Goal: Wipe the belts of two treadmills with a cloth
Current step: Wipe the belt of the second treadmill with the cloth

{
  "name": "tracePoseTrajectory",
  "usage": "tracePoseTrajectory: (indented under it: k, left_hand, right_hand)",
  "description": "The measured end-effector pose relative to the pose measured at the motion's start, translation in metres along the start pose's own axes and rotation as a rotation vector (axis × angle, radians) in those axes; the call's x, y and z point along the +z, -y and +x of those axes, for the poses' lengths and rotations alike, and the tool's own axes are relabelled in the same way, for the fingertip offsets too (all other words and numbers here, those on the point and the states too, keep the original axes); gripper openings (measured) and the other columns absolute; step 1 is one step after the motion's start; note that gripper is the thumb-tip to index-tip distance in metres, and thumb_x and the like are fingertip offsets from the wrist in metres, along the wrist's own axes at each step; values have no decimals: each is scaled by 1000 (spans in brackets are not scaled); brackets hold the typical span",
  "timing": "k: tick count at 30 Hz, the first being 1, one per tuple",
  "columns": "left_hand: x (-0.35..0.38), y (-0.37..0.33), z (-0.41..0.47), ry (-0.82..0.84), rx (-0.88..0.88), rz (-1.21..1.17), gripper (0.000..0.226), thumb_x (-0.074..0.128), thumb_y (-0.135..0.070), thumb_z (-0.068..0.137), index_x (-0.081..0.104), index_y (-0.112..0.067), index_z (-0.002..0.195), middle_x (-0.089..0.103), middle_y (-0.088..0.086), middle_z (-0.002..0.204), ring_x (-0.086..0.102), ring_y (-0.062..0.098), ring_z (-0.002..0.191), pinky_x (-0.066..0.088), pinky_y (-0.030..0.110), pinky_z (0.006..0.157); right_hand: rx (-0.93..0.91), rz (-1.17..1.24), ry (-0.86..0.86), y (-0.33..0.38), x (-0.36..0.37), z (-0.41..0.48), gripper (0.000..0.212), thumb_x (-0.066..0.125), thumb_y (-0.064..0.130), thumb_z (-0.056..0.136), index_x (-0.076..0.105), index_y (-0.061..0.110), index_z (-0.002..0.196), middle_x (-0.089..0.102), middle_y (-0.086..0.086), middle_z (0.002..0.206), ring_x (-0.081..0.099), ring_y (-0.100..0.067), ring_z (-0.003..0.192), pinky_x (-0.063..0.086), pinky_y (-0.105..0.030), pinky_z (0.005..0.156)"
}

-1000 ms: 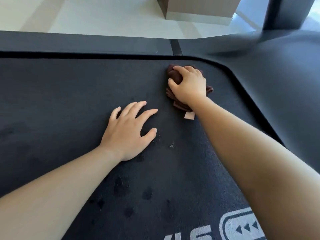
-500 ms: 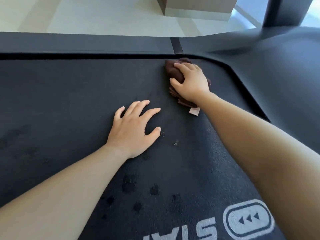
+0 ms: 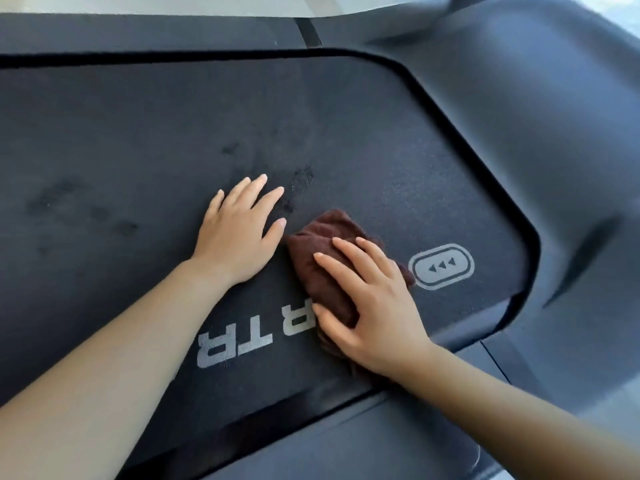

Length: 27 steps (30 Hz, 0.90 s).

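A black treadmill belt (image 3: 138,133) fills most of the view. My left hand (image 3: 239,233) lies flat on it, fingers straight and slightly spread. Just right of it, a bunched dark brown cloth (image 3: 322,244) lies on the belt. My right hand (image 3: 374,299) presses down on the cloth with straight, spread fingers and the thumb along its near side. The cloth's near part is hidden under that palm. Dark damp spots (image 3: 301,178) mark the belt beyond my left fingertips.
Grey lettering (image 3: 256,327) and an arrow logo (image 3: 441,266) are printed on the belt. A dark side rail (image 3: 156,32) runs along the far edge and another rail (image 3: 346,441) along the near edge. The raised motor cover (image 3: 554,133) bounds the belt at right.
My right hand has drawn the cloth back from the belt's far corner to a spot beside my left hand, and its fingers have straightened. The view has tilted down, showing more lettering.
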<state>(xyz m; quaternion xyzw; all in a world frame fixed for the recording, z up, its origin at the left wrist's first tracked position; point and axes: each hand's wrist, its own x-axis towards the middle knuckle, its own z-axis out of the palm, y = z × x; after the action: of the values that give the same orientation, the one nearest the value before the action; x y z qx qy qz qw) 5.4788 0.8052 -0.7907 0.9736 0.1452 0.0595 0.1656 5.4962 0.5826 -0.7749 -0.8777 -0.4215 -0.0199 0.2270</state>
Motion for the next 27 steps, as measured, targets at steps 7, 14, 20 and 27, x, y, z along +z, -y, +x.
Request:
tracePoseTrajectory:
  k: [7,14,20,27]
  left_hand:
    - [-12,23,-49,2,34,24,50,38,-38,94,34,-28,143,21,-2,155,15,18,143,12,42,115]
    - [-22,43,-69,-2,11,37,53,39,-40,93,34,-26,143,25,-2,154,18,18,142,14,43,115]
    - [-28,70,-48,-35,-150,44,59,39,-44,92,27,-23,146,20,-2,155,12,19,143,10,48,114]
    - [-24,72,41,-24,-261,55,57,34,-44,94,23,-25,147,16,-4,156,8,17,144,5,48,115]
  right_hand:
    - [47,-32,-31,-12,1,56,51,64,40,82,59,21,129,55,-6,135,44,-31,129,35,-47,106]
    - [99,-46,-35,1,8,61,52,57,44,85,55,23,132,50,-4,139,40,-26,130,33,-46,108]
    - [-103,-6,17,12,20,67,53,56,50,81,59,25,127,55,-3,135,44,-28,129,37,-49,106]
    - [7,-28,-53,-3,53,202,51,56,50,85,55,28,131,53,0,136,40,-25,129,35,-44,106]
